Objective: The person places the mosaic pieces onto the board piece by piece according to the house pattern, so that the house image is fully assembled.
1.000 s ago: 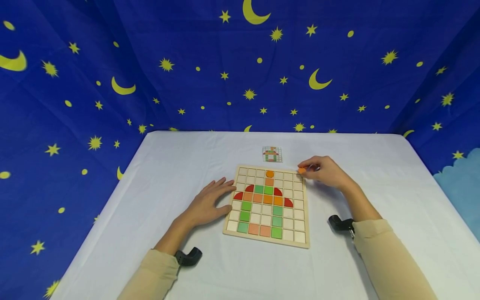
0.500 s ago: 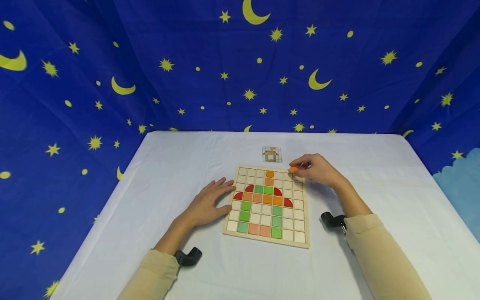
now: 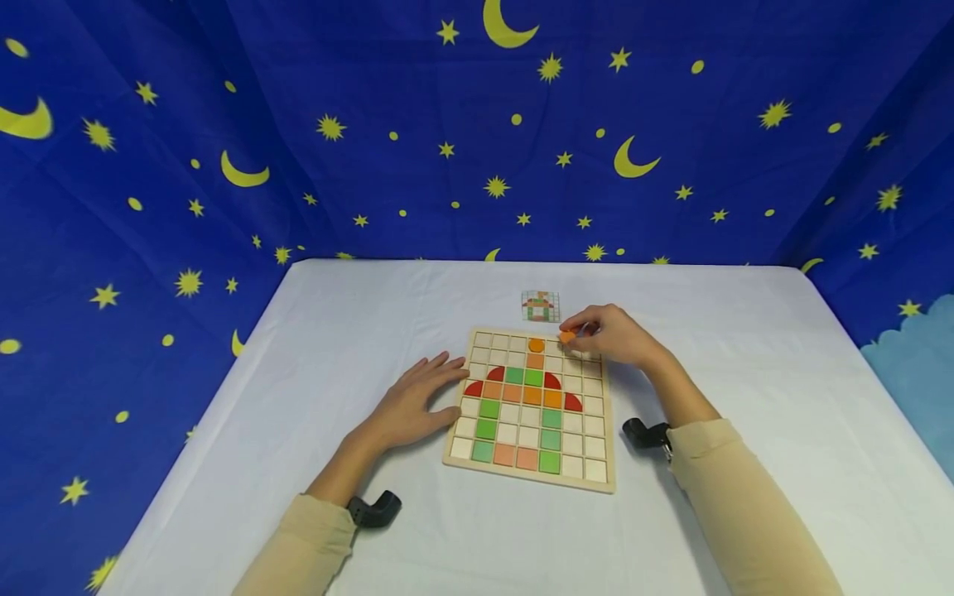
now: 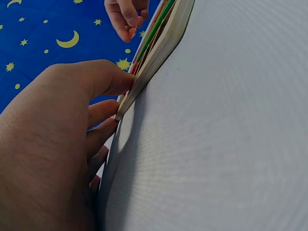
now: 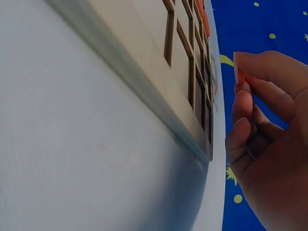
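A wooden grid board (image 3: 455,461) lies on the white table, its cells partly filled with green, orange, salmon and red pieces in a mushroom-like shape. An orange round piece (image 3: 536,346) sits in the top row. Over the board's far right part, my right hand (image 3: 619,333) pinches a small orange tile (image 3: 567,337) between thumb and fingers. In the right wrist view the tile (image 5: 239,72) appears edge-on, so its outline is unclear. My left hand (image 3: 413,406) rests with spread fingers at the board's left edge, thumb and fingertips touching the rim.
Just behind the board lies a small pattern card (image 3: 540,306) with a similar coloured picture on a grid. A blue cloth (image 3: 417,99) with yellow moons and stars hangs round the back and sides of the white table (image 3: 358,306).
My right hand has moved left with the orange tile, from beyond the board's far right corner to above its top row. The left hand and board have stayed still.
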Available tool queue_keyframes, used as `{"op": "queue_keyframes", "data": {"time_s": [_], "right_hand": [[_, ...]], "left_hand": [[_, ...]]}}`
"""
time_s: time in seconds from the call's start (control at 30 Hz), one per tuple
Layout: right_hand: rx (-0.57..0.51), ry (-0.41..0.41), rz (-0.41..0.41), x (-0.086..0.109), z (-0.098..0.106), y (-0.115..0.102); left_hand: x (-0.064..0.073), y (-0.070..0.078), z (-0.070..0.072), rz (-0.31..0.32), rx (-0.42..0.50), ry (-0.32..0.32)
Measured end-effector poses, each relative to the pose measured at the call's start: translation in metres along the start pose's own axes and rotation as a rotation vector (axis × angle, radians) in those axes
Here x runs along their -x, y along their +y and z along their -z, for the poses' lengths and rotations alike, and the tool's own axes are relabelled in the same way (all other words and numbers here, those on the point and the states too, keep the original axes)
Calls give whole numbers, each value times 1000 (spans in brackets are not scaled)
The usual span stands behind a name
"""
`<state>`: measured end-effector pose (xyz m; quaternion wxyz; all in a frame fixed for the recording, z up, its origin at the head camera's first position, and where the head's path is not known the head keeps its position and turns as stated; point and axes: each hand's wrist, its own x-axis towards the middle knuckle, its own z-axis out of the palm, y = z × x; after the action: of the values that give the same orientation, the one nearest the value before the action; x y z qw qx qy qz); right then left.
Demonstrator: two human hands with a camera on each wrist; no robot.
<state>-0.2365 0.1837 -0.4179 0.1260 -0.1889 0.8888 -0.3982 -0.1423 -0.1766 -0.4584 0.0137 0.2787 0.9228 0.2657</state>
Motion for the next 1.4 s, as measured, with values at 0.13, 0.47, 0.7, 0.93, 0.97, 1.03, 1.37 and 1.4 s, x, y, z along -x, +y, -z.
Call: {"op": "queue_keyframes", "data": {"time_s": [0.13,0.47,0.7,0.93,0.97,1.03,1.37,1.4], "right_hand": [[8,-2,2,-2,-4,-2],[20,-28,24,-9,-12,-7],[-2,-51,17,-9,-19,-4],[7,-52,20,-7,-22,-3],[11,-53,25,-7,-22,-3],[16,-56,30,-7,-23,-4],[32,-46,42,-6,-20,-7],[31,-45,41,-6,-19,-7]], "left_hand": [[1,1,1,9,3,-8],[2,0,2,13,0,-6],[3,0,1,17,-4,-15],[5,1,1,22,0,-9],[5,1,1,21,-1,-8],[5,0,0,19,1,-5],[1,1,0,6,-1,-1],[0,1,1,6,-2,-4]]}}
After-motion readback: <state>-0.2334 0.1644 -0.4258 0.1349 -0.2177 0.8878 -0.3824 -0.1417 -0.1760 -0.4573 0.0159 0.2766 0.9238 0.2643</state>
